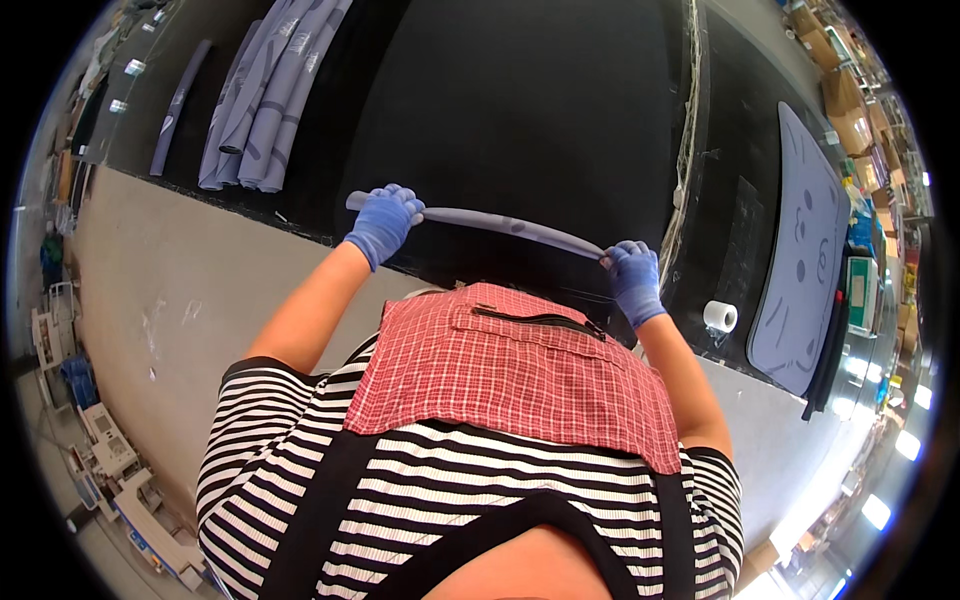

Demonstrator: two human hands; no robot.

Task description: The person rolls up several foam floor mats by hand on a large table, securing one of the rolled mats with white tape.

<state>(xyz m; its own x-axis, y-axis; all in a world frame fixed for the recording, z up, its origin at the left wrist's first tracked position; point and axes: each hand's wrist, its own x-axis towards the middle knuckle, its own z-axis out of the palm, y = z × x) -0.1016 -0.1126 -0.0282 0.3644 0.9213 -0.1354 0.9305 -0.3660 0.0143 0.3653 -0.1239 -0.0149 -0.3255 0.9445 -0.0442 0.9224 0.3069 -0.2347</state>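
Observation:
A grey-purple mat rolled into a thin tube (510, 226) stretches across in front of me, near the front edge of the black table (530, 100). My left hand (385, 225), in a blue glove, is closed around it close to its left end, and a short piece sticks out beyond the fist. At the other end my right hand (633, 282), gloved alike, has its fingers closed on the roll's tip. The roll sags slightly toward the right. Darker patches of print show on its surface.
Several rolled mats (268, 110) lie at the far left, with a single thin roll (180, 110) beside them. To the right lie a flat printed mat (803, 245) and a white tape roll (720, 316). A seam with a pale cord (684, 150) crosses the table.

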